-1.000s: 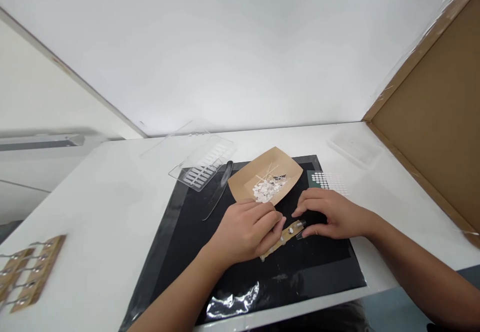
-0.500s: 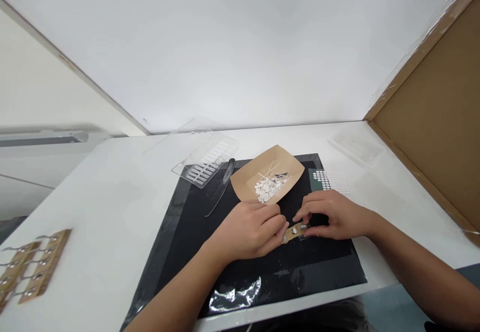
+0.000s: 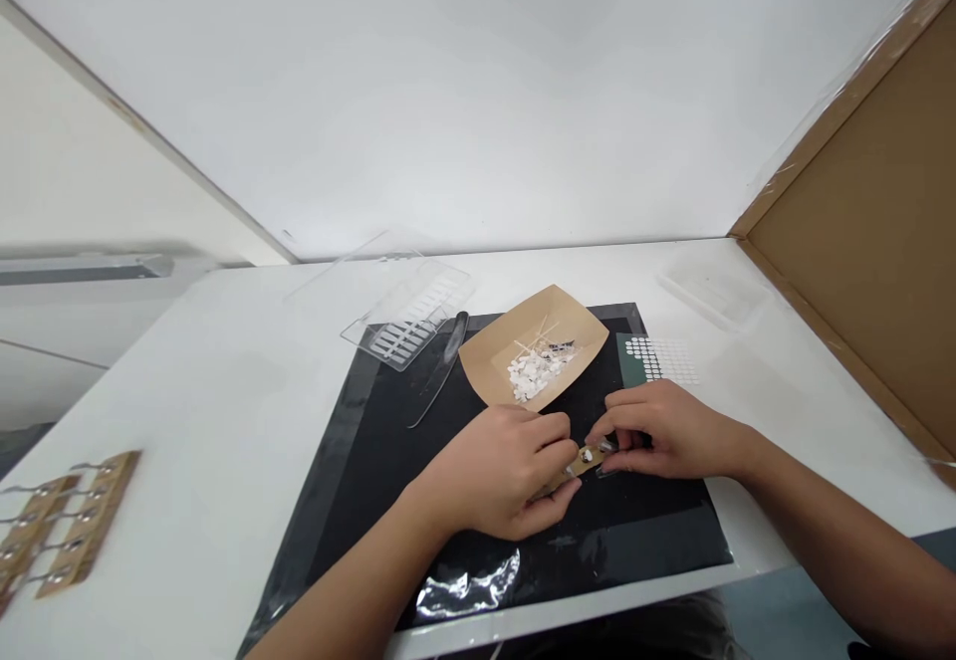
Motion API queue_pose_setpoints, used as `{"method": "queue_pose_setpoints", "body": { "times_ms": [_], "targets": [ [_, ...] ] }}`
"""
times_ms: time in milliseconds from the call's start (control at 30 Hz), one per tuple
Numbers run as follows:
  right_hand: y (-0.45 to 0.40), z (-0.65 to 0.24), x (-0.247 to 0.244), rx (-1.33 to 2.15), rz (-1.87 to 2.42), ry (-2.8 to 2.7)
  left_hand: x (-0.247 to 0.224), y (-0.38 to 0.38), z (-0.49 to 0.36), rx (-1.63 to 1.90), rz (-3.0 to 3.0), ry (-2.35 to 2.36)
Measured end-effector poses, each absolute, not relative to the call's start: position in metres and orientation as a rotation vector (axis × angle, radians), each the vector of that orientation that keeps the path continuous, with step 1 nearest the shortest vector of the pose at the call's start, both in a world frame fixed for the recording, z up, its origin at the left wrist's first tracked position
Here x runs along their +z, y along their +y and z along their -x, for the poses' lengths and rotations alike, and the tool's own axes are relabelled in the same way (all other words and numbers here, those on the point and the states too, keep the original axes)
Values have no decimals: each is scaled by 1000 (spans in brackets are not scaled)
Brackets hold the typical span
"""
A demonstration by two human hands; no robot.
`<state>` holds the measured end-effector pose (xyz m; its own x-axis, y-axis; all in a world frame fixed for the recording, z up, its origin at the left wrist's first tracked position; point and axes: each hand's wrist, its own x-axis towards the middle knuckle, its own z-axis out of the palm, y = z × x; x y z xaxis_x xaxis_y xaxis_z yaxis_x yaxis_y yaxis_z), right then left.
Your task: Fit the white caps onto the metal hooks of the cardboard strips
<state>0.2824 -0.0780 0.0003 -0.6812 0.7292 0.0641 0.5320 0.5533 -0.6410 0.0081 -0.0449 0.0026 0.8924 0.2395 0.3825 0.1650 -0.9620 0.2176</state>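
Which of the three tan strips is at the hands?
The tan strip over the black mat, gripped by the left hand, its right end at the right hand; the other two strips lie at far left on the white table.

"How's the left hand (image 3: pixel 508 466)?"
"Fingers bent, thumb below; left forearm (image 3: pixel 373 565) slants up from the bottom edge."
"And the right hand (image 3: pixel 661 429)?"
"Curled leftward, thumb low, right forearm (image 3: pixel 829 531) angled inward."

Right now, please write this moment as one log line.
left hand: holds tan strip | right hand: at strip's right end | paper tray: white bits inside | black mat: under strip
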Motion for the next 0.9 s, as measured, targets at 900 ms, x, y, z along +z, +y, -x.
{"method": "queue_pose_setpoints", "body": {
  "times_ms": [900],
  "targets": [
    [-72, -287, -4, 969, 1007, -2376, -1, -45, -6, 479, -2956, 340]
  ]
}}
